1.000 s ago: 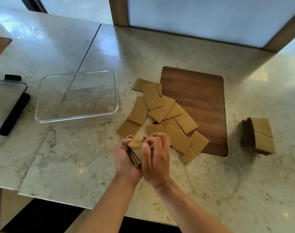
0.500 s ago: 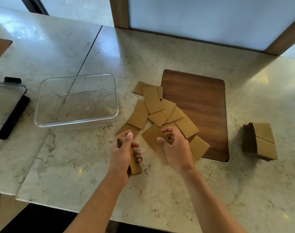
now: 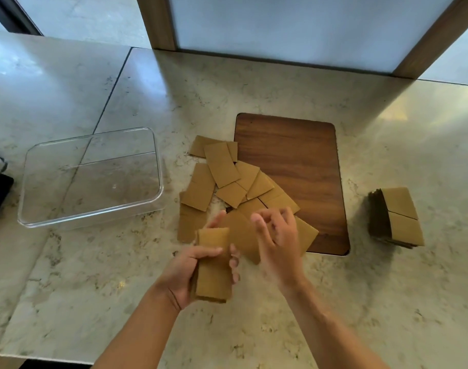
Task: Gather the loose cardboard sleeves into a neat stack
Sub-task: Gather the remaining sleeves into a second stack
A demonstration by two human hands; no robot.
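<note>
Now lifting one more sleeve (image 3: 242, 237) off the counter (image 3: 387, 302) in the right hand (image 3: 278, 235), pinched loosely, toward the small stack (image 3: 213, 265) gripped in the left hand (image 3: 186, 272), up from the loose pile (image 3: 227, 179); most still scattered.
</note>
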